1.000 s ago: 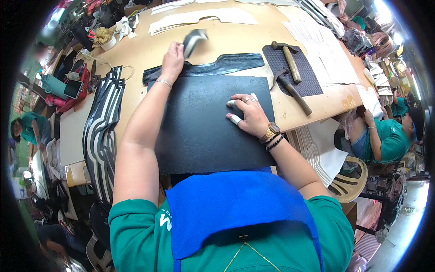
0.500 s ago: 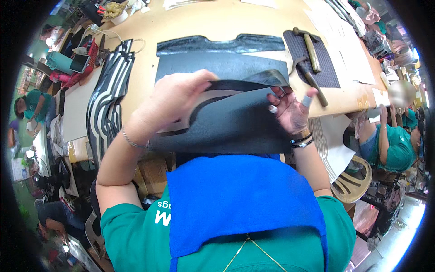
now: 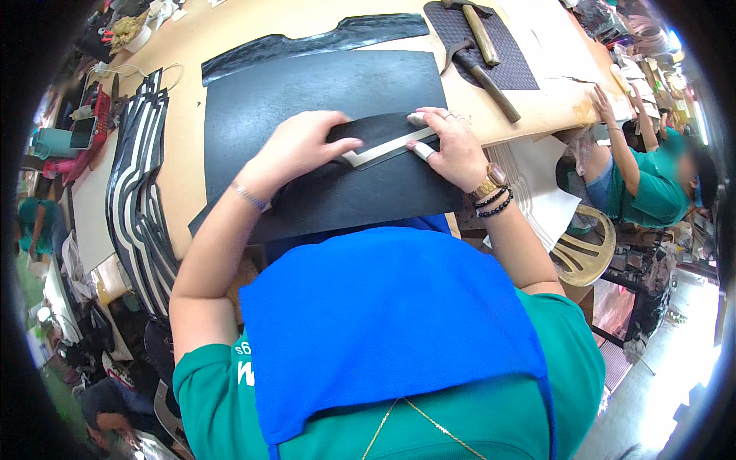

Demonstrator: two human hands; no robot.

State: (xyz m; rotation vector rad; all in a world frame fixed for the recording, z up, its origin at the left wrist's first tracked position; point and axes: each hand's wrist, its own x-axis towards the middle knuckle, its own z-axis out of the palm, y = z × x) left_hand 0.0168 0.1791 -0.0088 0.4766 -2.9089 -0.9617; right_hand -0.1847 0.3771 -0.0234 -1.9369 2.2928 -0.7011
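Note:
A black leather-like piece (image 3: 383, 129) with a cream strip along its edge lies across a dark flat sheet (image 3: 322, 84) in front of me. My left hand (image 3: 307, 142) pinches the left part of this piece, thumb on top near the end of the strip. At its right end, my right hand (image 3: 452, 152) grips the edge between thumb and fingers; white covers sit on some of those fingertips. Underneath and toward me, the black material reaches past the table's front edge. Beyond the sheet rests a shiny black cut piece (image 3: 314, 47) with a notched edge.
Two hammers (image 3: 484, 83) lie on and beside a dark textured mat (image 3: 521, 65) at the back right. Black pieces with cream strips (image 3: 138, 176) are stacked at left, near a red basket (image 3: 96, 123). A co-worker (image 3: 648, 180) sits at right, by a plastic chair (image 3: 586, 245).
The black piece, raised and curved before, now lies lower against the sheet. My right hand has turned from palm up and open to gripping its end. The whole view has shifted.

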